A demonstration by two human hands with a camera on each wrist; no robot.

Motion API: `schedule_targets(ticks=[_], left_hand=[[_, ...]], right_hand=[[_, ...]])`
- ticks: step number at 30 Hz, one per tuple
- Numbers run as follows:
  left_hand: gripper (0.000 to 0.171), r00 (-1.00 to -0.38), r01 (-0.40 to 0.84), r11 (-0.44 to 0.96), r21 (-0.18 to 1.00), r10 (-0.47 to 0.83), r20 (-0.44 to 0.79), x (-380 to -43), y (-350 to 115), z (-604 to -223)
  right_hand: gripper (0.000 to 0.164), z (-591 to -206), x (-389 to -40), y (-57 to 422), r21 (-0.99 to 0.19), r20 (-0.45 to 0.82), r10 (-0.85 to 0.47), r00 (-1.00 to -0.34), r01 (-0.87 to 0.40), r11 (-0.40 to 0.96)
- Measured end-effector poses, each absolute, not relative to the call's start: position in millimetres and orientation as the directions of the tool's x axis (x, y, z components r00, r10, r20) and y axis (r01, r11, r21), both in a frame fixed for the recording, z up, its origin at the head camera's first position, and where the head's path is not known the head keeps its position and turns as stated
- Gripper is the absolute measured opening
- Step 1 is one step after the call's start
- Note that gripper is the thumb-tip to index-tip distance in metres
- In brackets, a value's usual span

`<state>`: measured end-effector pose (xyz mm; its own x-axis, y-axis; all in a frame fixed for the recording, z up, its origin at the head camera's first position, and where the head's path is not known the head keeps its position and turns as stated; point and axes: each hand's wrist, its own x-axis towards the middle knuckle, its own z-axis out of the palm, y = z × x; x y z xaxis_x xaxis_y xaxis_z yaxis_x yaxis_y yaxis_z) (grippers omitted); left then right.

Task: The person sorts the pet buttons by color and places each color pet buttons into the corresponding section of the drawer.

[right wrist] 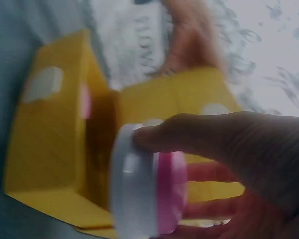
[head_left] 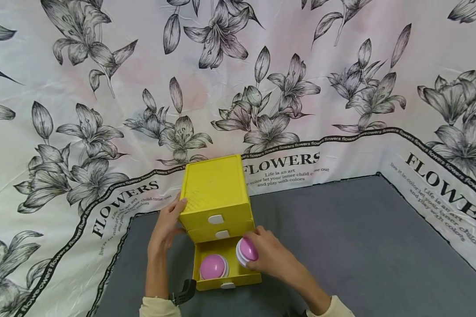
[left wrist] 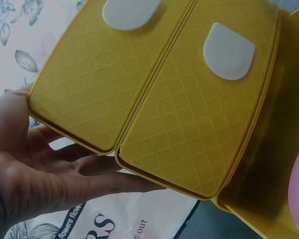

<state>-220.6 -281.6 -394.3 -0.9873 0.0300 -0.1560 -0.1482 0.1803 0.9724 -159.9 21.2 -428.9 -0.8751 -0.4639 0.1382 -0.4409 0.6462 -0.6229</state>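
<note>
A yellow drawer unit (head_left: pixel 216 185) with white tabs stands on the grey surface, its lowest drawer (head_left: pixel 243 280) pulled out. Inside that drawer, on the left, lies a round pink-and-white container (head_left: pixel 213 267). My right hand (head_left: pixel 273 255) grips a second pink-and-white container (head_left: pixel 247 252) over the drawer's right part; the right wrist view shows the thumb on its white side (right wrist: pixel 132 184), blurred. My left hand (head_left: pixel 167 224) rests against the unit's left side, thumb near the top edge. In the left wrist view its fingers (left wrist: pixel 124 182) lie extended along the side.
The two upper drawers (left wrist: pixel 189 114) are closed. Behind the unit hangs a white cloth (head_left: pixel 285 167) printed with flowers and lettering. The grey surface (head_left: pixel 333 229) extends to the right. A dark band (head_left: pixel 184 293) is on the left wrist.
</note>
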Motion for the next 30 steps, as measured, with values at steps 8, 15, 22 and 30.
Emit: schedule_targets(ticks=[8, 15, 22, 30], left_hand=[[0.068, -0.989, -0.140, 0.178, 0.974, 0.015, -0.145, -222, -279, -393], [0.069, -0.988, -0.151, 0.167, 0.974, -0.009, -0.152, -221, -280, -395], [0.069, -0.987, -0.155, 0.170, 0.973, 0.012, -0.159, -220, -281, -395], [0.069, -0.988, -0.151, 0.163, 0.975, 0.009, -0.155, -221, -281, -395]], right_hand=[[0.045, -450, -161, -1, -0.460, 0.300, -0.533, -0.792, -0.609, 0.646], [0.032, -462, -167, -16, -0.283, 0.358, -0.575, -0.735, -0.673, 0.684], [0.030, -466, -165, -26, -0.368, 0.283, -0.545, -0.789, -0.614, 0.698], [0.028, -464, -167, -36, -0.335, 0.180, -0.507, -0.843, -0.537, 0.774]])
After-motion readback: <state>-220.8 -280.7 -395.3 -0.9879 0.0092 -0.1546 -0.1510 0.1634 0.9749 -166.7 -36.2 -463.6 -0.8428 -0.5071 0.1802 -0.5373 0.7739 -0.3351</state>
